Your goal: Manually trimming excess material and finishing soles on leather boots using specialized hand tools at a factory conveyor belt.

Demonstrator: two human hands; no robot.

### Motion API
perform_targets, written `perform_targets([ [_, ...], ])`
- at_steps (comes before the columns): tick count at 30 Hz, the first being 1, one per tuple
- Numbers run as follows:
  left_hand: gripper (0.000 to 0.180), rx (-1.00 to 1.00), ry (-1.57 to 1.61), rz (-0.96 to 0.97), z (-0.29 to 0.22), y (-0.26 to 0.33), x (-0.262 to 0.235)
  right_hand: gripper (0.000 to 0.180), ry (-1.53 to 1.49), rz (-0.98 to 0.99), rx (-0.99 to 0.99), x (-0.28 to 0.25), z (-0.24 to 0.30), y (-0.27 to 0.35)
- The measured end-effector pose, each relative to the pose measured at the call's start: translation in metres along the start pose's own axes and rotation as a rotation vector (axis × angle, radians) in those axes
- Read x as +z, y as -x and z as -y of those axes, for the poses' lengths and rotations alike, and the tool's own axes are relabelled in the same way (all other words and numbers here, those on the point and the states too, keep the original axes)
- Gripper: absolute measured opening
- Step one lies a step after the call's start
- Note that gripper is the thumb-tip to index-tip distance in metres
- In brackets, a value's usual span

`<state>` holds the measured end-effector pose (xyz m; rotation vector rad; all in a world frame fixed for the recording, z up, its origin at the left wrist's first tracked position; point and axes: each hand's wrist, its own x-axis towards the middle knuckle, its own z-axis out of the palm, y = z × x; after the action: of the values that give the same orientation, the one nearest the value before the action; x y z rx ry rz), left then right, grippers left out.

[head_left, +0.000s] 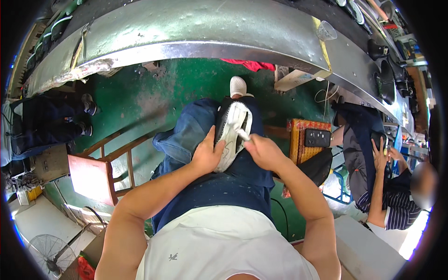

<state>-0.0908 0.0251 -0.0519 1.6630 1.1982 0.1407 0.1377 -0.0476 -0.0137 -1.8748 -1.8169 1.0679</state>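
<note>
- On the person's lap (200,198) lies a white shoe (227,148), set between the two hands, its dark opening toward the right; the lap seems to serve as a handy rest, close in and easy for both hands to reach.
- Left hand (206,154) now: it lies along the shoe's left side, thumb laid over the white upper, the other fingers curling round the edge and mostly hidden, so no telling how hard they press. Looks like the steadying grip.
- And over to the right hand (264,152): fingers drawn together, pinching a small pale tool (243,135), kind unclear, its far end at the shoe's opening; that short hold presumably gives close control.
- Up ahead runs the metal-fronted bench (196,32), well apart from the shoe, so the lap does the supporting.
</note>
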Motion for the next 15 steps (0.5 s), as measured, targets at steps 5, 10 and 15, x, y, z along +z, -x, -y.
perform_targets([
  [5,0.087,0.070,0.031,0.051,0.004,-0.003,-0.005,0.045,-0.198,0.081,0.122,0.005,0.008,0.015],
  [10,0.119,-0.110,-0.130,0.356,-0.021,-0.003,-0.022,0.045,-0.265,0.093,0.237,0.012,-0.012,0.028],
  [15,0.092,0.249,-0.415,0.225,-0.063,-0.006,-0.069,0.045,-0.688,-0.181,0.321,0.031,-0.038,0.066],
])
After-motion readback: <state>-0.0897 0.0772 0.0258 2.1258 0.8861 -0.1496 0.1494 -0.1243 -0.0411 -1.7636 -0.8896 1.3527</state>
